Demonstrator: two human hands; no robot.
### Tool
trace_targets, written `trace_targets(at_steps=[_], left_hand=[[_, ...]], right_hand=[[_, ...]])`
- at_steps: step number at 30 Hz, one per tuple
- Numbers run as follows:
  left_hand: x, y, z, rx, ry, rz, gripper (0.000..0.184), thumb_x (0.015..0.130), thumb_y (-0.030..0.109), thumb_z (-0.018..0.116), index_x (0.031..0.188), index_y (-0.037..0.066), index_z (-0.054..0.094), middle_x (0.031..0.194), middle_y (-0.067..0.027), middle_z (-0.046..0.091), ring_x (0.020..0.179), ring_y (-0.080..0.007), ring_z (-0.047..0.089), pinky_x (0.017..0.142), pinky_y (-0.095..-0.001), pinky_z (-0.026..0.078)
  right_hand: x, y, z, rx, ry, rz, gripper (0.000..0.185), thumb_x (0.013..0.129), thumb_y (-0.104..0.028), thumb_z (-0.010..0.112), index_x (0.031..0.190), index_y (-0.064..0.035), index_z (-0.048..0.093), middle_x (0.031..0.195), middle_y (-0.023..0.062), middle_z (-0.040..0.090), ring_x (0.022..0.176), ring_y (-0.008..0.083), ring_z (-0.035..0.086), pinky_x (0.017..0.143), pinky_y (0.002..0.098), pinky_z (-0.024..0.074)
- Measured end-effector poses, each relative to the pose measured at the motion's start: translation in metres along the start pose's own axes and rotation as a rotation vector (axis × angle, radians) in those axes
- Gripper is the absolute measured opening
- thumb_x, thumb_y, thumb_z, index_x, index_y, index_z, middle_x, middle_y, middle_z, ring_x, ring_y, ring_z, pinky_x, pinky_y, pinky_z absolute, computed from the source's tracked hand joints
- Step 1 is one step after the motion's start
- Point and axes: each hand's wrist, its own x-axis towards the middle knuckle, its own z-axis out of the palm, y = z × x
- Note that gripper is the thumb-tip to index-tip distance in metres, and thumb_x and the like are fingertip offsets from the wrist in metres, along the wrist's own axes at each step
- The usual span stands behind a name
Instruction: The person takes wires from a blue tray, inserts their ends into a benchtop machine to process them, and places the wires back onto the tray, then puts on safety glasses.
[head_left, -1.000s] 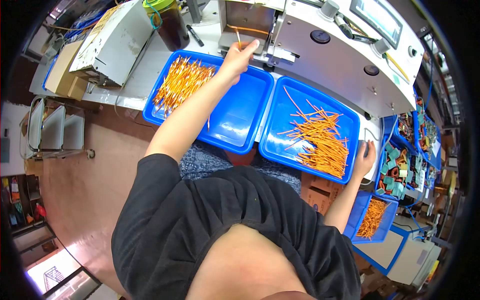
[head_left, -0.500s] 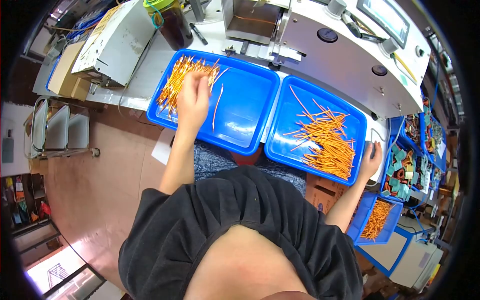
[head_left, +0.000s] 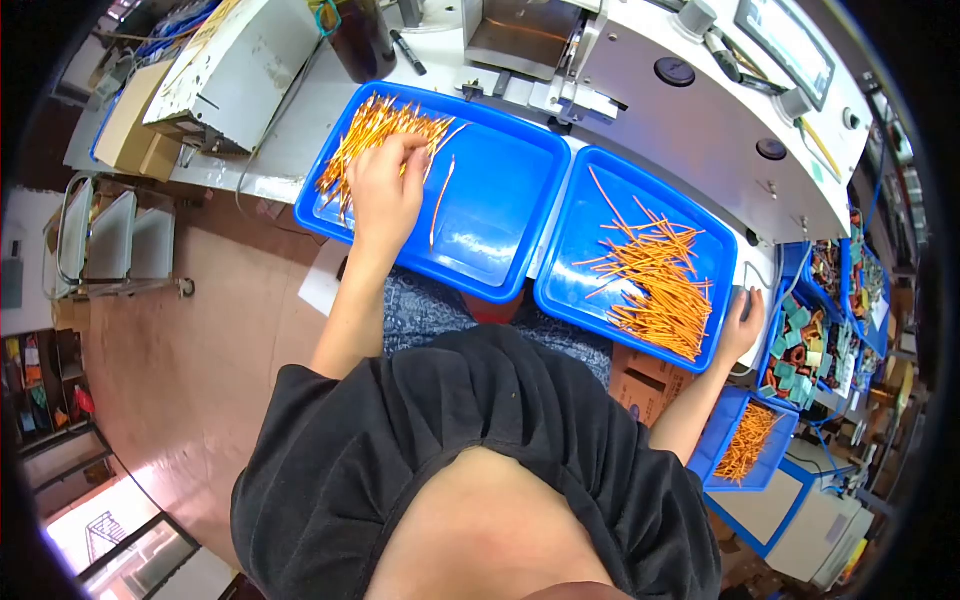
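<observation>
My left hand (head_left: 386, 196) is over the left blue tray (head_left: 507, 282), at the lower right side of a heap of orange wires (head_left: 375, 125) with shiny ends. Its fingers are curled with the thumb close to them; anything between them is hidden. One single wire (head_left: 442, 202) lies apart, right of this hand. Beyond the right blue tray (head_left: 570, 240), which holds a pile of plain orange wires (head_left: 665, 300), my right hand (head_left: 742, 325) is wrapped round a small dark object (head_left: 739, 302), perhaps a computer mouse.
A white machine (head_left: 640, 105) with a screen stands behind the trays. At the back left are a dark jar (head_left: 358, 45), a black marker (head_left: 407, 53) and a metal box (head_left: 230, 80). Bins of parts (head_left: 800, 345) and a small wire bin (head_left: 745, 440) are on the right.
My left hand has moved from the machine down and left to the wire heap in the left tray. A single wire now shows fully in that tray. My right hand stays on the dark object.
</observation>
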Motion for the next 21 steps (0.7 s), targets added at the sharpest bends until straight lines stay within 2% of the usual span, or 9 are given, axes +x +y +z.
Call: trace_targets(at_steps=[8, 21], left_hand=[[-0.0036, -0.0045, 0.004, 0.089, 0.075, 0.103, 0.01, 0.082, 0.015, 0.066, 0.092, 0.013, 0.068, 0.087, -0.001, 0.067, 0.087, -0.0207, 0.057, 0.09, -0.0375, 0.034], [0.0056, 0.0009, 0.003, 0.112, 0.056, 0.213, 0.01, 0.077, 0.011, 0.069, 0.087, 0.013, 0.068, 0.084, -0.0024, 0.061, 0.085, -0.0233, 0.057, 0.086, -0.0394, 0.038]], right_hand=[[0.0016, -0.0003, 0.0003, 0.01, -0.003, -0.018, 0.032, 0.091, -0.023, 0.06, 0.114, -0.0001, 0.063, 0.122, 0.0177, 0.059, 0.114, 0.0317, 0.055, 0.099, 0.0377, 0.0404], [0.0001, 0.0025, 0.0018, 0.006, 0.016, -0.009, 0.032, 0.091, -0.024, 0.06, 0.113, -0.0016, 0.064, 0.122, 0.0167, 0.059, 0.115, 0.0311, 0.055, 0.099, 0.0374, 0.0403]])
